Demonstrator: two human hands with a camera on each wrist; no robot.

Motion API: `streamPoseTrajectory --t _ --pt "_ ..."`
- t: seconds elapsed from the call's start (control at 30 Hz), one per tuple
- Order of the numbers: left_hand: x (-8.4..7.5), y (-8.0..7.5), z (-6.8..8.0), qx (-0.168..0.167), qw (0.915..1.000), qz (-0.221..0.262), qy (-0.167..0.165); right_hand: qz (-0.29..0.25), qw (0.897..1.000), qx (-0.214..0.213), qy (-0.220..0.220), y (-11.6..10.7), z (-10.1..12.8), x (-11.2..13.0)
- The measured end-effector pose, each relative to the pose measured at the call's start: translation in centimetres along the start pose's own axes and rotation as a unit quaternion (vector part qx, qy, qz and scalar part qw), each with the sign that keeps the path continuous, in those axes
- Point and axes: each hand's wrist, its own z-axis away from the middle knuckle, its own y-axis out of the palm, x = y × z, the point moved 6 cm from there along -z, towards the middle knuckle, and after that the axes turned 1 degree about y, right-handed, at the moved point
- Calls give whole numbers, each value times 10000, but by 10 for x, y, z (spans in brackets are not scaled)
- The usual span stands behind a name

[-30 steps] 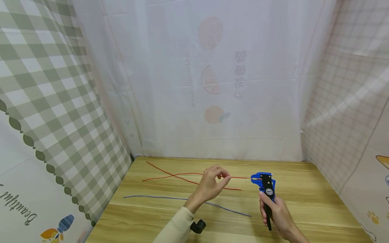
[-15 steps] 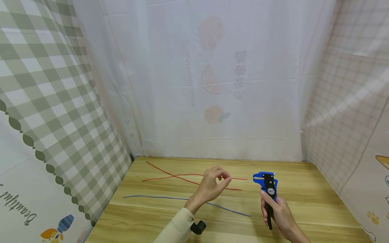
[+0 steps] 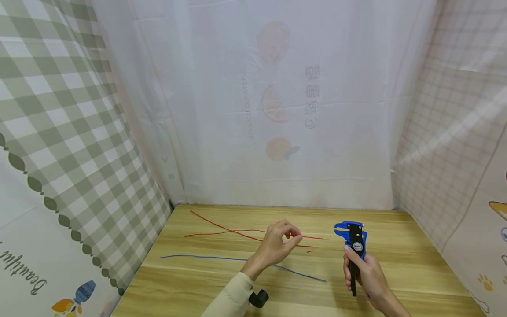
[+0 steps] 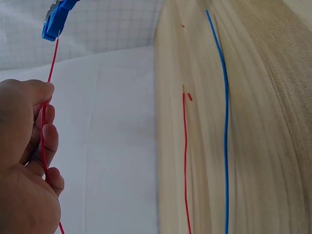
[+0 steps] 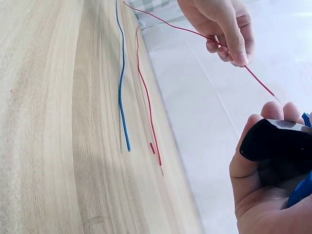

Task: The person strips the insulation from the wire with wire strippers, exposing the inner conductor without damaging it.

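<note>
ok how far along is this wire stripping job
Looks done: one red wire lies with a bared end, a scrap beside it. In hand: the left grip pinches another red wire, tip bared; the right grip holds the stripper. Left, probably: the blue wire, whose right end shows no bare metal.

Left hand (image 3: 273,245): raised, thumb (image 4: 36,91) and forefinger (image 3: 295,230) meeting in a pinch, remaining fingers (image 4: 50,136) curled. Left forearm (image 3: 231,294): sleeved to the wrist, angled back and left from its hand. Right hand (image 3: 368,277): well apart, right of the left hand and nearer the body, fingers curled in a grip, thumb upward. Right wrist (image 3: 390,304): bare, behind its hand and to its right.
</note>
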Motion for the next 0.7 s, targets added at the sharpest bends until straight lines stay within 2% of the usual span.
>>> streamPoseTrajectory --t 0.47,0.7 --pt "18 22 12 295 9995 37 -123 -123 9998 -162 29 -6 0 0" --pt "25 29 15 373 9990 83 -216 -175 9997 -183 18 -8 -1 -1"
